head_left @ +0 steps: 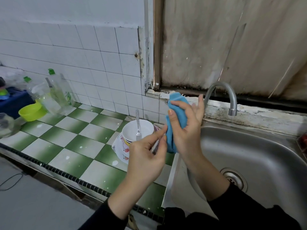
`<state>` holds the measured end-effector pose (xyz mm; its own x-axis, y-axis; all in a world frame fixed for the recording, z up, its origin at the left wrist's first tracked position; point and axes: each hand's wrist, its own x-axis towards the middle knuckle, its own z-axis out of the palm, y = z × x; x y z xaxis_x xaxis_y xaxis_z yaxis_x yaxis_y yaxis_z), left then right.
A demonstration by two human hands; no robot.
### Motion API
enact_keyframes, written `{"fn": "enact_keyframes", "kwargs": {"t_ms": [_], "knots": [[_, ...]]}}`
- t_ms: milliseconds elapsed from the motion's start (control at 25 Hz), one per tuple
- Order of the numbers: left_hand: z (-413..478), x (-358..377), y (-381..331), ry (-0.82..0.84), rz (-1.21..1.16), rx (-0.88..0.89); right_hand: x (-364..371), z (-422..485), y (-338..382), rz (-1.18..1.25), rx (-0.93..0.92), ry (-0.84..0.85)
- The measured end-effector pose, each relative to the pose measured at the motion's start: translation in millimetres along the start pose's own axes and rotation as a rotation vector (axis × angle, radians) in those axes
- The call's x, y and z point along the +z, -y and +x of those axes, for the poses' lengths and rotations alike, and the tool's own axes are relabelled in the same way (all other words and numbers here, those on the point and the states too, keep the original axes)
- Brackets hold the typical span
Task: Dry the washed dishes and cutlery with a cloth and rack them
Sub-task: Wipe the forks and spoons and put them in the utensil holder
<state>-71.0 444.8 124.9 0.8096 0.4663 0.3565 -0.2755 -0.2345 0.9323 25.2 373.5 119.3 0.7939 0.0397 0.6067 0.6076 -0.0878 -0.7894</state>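
Observation:
My right hand [186,127] grips a blue cloth [178,113] above the sink's left edge. The cloth is wrapped round one end of a thin piece of cutlery [155,147]. My left hand [147,155] pinches the other end of that cutlery by its handle; what kind of piece it is stays hidden. On the green-and-white tiled counter behind my left hand stands a stack of white bowls [132,135] with a printed pattern. A metal utensil [137,125] stands in the top bowl.
A steel sink [249,155] with a drain lies at the right under a curved tap [227,95]. At the far left of the counter stand a lime-green bowl [31,112], clear bottles with green caps [58,92], a glass jar [5,125] and a blue box [15,100].

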Motion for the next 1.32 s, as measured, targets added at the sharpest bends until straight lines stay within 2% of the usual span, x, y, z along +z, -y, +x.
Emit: {"fn": "enact_keyframes", "kwargs": {"t_ms": [80,160,240,280,400,480,560,640,760,840,1000,1160,1240,1320], "knots": [[-8,1,7,0.011,0.014,0.019,-1,5,2,0.192,0.117,0.064],[-11,-4,10,0.164,0.000,-0.021,-6,11,3,0.325,0.228,0.138],[-8,-14,5,0.329,0.112,-0.035,-14,15,6,0.323,0.275,0.186],[-1,-19,0,0.320,0.163,-0.026,-18,15,8,0.315,0.278,0.212],[40,-33,-18,0.060,0.144,0.040,-26,18,13,0.286,0.247,0.361],[74,-38,-29,0.059,0.151,0.040,-29,18,15,0.188,0.119,0.490],[96,-38,-41,0.264,0.172,-0.089,-29,15,17,0.115,-0.011,0.595],[102,-36,-49,0.499,0.183,-0.220,-33,14,18,0.108,-0.044,0.659],[103,-41,-52,0.641,0.247,-0.197,-40,13,17,0.104,-0.055,0.727],[100,-38,-52,0.598,0.313,-0.153,-42,13,17,0.080,-0.054,0.719],[95,-26,-46,0.295,0.435,-0.050,-45,16,20,0.017,0.032,0.703],[99,-36,-47,0.042,0.222,-0.033,-62,8,26,0.082,0.202,0.840],[91,-35,-44,0.003,0.177,0.023,-64,6,29,0.114,0.203,0.808],[80,-26,-35,0.063,0.120,0.020,-59,6,31,0.147,0.178,0.716]]}}
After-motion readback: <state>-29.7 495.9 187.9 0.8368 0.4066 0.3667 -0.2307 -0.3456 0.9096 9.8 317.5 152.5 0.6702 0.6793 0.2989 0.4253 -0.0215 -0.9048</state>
